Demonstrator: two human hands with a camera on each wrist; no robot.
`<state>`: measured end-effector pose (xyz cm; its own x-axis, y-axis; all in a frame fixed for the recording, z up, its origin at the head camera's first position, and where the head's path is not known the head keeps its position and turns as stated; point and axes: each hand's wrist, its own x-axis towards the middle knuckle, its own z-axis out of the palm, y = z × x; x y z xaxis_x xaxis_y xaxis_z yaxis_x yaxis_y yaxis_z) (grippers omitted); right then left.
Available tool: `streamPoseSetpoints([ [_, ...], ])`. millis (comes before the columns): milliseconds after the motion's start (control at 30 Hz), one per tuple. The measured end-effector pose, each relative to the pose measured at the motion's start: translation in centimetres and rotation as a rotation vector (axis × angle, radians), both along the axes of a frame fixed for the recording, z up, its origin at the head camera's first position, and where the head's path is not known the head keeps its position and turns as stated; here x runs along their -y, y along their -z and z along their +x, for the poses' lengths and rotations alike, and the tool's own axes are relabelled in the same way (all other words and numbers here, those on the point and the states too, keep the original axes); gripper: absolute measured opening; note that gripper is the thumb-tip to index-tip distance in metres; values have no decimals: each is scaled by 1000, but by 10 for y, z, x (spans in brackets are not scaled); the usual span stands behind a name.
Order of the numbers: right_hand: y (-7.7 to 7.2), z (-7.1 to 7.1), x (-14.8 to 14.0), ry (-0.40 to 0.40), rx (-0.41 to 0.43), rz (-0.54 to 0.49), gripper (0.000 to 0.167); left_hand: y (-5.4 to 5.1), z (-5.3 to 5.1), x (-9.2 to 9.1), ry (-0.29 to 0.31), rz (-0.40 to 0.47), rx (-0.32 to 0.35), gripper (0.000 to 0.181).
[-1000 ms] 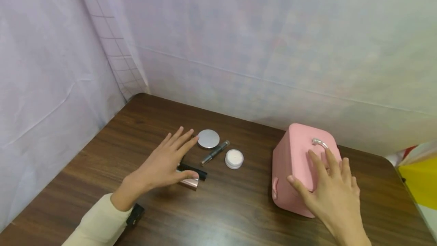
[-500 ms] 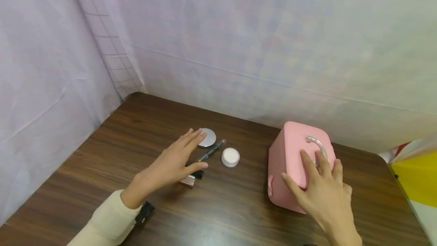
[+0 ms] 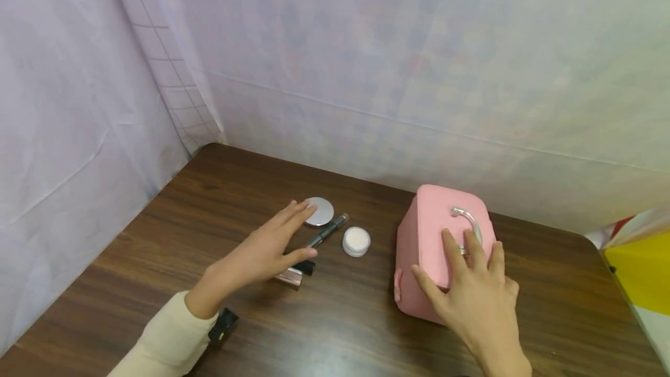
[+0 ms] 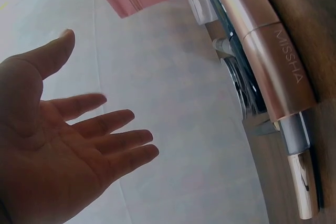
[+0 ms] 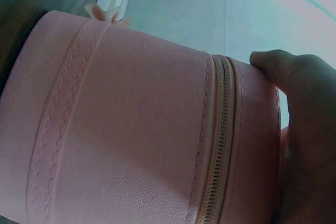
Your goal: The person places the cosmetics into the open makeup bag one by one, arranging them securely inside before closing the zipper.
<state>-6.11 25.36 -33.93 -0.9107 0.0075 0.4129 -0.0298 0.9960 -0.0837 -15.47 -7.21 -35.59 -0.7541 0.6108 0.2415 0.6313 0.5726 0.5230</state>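
A pink zippered cosmetic case (image 3: 434, 231) with a silver handle (image 3: 469, 220) stands at the right of the table. My right hand (image 3: 478, 298) lies on its lid with fingers spread. In the right wrist view the thumb (image 5: 270, 64) touches the lid's side, above the zipper (image 5: 218, 145). My left hand (image 3: 256, 249) is held with fingers extended above the cosmetics, gripping nothing. Near it are a round silver compact (image 3: 321, 212), a dark slim tube (image 3: 328, 230), a white jar (image 3: 356, 240), a black tube (image 3: 307, 267) and a rose-gold tube (image 4: 281, 61) marked MISSHA.
The dark wooden table (image 3: 335, 330) backs onto a white curtain (image 3: 366, 63). A yellow item (image 3: 638, 278) sits past the table's right edge. A small tube with a gold cap (image 4: 303, 184) lies beyond the rose-gold one in the left wrist view.
The pink case has shifted left along the table, closer to the white jar, with my right hand on it. My left hand has moved slightly right over the cosmetics, then stayed there.
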Motion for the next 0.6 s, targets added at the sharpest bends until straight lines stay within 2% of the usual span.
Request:
streamPoseSetpoints([
  [167,0,-2,12,1,-18,10,79,2,-2,0,-13,-31,-38,80],
  [300,1,-2,18,7,-38,13,79,3,-5,4,-7,-47,-13,77],
  [433,3,-2,23,1,-68,24,79,4,-9,11,23,-38,37,72],
  [600,4,-1,25,3,-75,29,78,12,-17,21,108,-21,90,58],
])
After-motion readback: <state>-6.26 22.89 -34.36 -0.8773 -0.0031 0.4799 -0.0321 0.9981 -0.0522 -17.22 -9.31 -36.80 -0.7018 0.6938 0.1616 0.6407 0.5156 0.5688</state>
